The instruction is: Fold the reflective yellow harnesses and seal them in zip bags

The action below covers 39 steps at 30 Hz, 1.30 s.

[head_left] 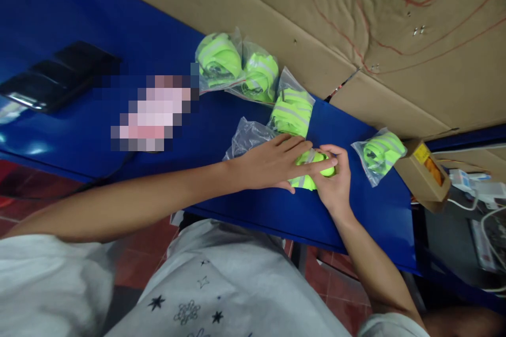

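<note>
Both my hands are on a rolled neon-green strap bundle (306,180) with grey stripes, near the front edge of the blue table. My left hand (272,163) lies over its left side, palm down, fingers reaching across the top. Curled around the right side of the bundle is my right hand (336,176), its thumb and fingers against it. A crumpled clear plastic bag (249,137) sits behind my left hand, partly covered by it. Just beyond my fingers lies a bagged green bundle (292,111).
Two bagged bundles (219,58) (260,75) rest along the cardboard wall (253,10). Another bagged bundle (381,155) is at right, beside a small cardboard box (422,174). A black object (59,73) lies at left on the blue table (158,21), near a pixelated area.
</note>
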### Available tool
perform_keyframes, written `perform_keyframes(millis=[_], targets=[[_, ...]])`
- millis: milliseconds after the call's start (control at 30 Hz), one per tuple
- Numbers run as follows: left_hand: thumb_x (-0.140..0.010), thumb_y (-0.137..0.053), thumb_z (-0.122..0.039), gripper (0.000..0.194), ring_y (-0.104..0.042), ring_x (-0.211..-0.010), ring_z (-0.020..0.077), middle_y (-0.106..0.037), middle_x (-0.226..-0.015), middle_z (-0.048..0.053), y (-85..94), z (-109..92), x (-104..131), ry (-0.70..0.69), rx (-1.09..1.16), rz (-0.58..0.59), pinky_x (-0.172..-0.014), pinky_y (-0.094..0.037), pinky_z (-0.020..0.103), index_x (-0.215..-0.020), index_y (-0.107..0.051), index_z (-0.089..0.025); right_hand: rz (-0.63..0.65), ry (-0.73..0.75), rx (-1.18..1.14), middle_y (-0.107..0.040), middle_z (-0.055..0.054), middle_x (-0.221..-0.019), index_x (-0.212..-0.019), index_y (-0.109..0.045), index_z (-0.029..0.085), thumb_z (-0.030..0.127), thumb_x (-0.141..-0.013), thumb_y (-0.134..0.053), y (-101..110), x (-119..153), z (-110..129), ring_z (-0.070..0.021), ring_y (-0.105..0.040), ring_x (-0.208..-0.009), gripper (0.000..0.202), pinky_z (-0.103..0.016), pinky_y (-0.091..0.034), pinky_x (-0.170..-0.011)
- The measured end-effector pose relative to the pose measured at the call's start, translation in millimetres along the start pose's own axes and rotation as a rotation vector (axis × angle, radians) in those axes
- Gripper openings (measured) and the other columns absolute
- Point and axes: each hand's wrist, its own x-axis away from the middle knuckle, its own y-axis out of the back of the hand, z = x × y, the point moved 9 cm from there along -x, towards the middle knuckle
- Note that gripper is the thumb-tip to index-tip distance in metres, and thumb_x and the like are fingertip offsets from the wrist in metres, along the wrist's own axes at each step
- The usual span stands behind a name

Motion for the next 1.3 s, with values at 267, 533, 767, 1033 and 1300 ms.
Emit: perform_keyframes(millis=[267, 533, 767, 1033, 1300], targets=[[-0.087, -0.079, -0.052, 0.103, -0.055, -0.135, 0.0338, -0.051, -0.153, 0.02, 12.5, 8.6, 4.7, -0.005, -0.053, -0.06, -0.108, -0.045, 0.043, -0.167, -0.017, -0.028, -0.106, 0.108, 0.033, -0.073, -0.004, -0.105, -0.111, -0.059, 0.023, 0.036, -0.08, -0.085, 18.4, -5.4, 2.2, -0.0197, -0.073, -0.094, 0.042, -0.033, -0.059, -0.081], [-0.095, -0.07, -0.048, 0.086, -0.059, -0.13, 0.0292, -0.058, -0.145, 0.016, 22.0, 14.0, 5.5, 0.028, -0.064, -0.156, -0.103, -0.049, 0.039, -0.165, -0.022, -0.03, -0.162, 0.32, 0.137, -0.073, -0.005, -0.108, -0.113, -0.061, 0.022, 0.03, -0.083, -0.085, 16.2, 2.6, 28.7, -0.02, -0.073, -0.098, 0.039, -0.034, -0.06, -0.086], [-0.105, -0.054, -0.043, 0.057, -0.06, -0.129, 0.0227, -0.062, -0.141, 0.008, 9.6, 7.5, 6.2, -0.043, -0.098, -0.164, -0.105, -0.047, 0.039, -0.157, -0.031, -0.042, 0.026, 0.608, 0.177, -0.073, -0.006, -0.117, -0.126, -0.056, 0.028, 0.023, -0.08, -0.087, -9.4, 21.7, 54.0, -0.0233, -0.074, -0.106, 0.056, -0.038, -0.062, -0.088], [-0.082, -0.081, -0.06, 0.106, -0.051, -0.14, 0.0366, -0.047, -0.156, 0.023, 9.8, 1.6, -3.8, 0.055, -0.021, -0.118, -0.11, -0.043, 0.049, -0.165, -0.022, -0.03, -0.181, 0.091, 0.072, -0.063, 0.0, -0.101, -0.113, -0.057, 0.025, 0.039, -0.089, -0.077, 9.9, -0.8, 12.4, -0.0137, -0.066, -0.084, 0.034, -0.029, -0.057, -0.076], [-0.091, -0.07, -0.063, 0.1, -0.063, -0.121, 0.0308, -0.061, -0.138, 0.017, 7.6, 17.0, 2.1, 0.227, 0.034, -0.175, -0.098, -0.047, 0.039, -0.167, -0.018, -0.024, 0.192, 0.269, 0.123, -0.054, -0.011, -0.143, -0.149, -0.042, 0.028, 0.041, -0.104, -0.055, -24.4, 7.6, 18.8, -0.0242, -0.058, -0.133, 0.049, -0.045, -0.052, -0.111]])
